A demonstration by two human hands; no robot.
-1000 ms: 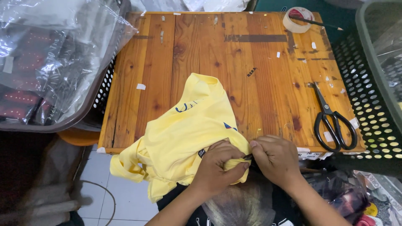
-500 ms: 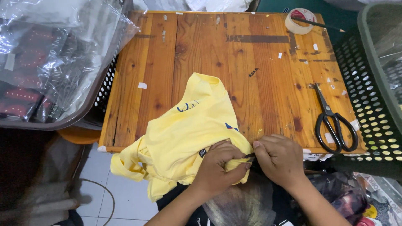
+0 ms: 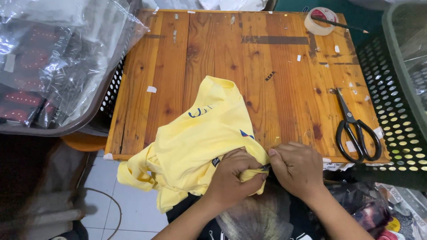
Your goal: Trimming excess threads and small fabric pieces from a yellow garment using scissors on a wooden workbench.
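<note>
A yellow shirt drapes over the wooden surface's near edge. The left hand is clamped on its right hem; the right hand pinches that hem, knuckles touching.

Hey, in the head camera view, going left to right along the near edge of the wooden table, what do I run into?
Yellow garment → left hand → right hand → black scissors → dark perforated basket.
</note>
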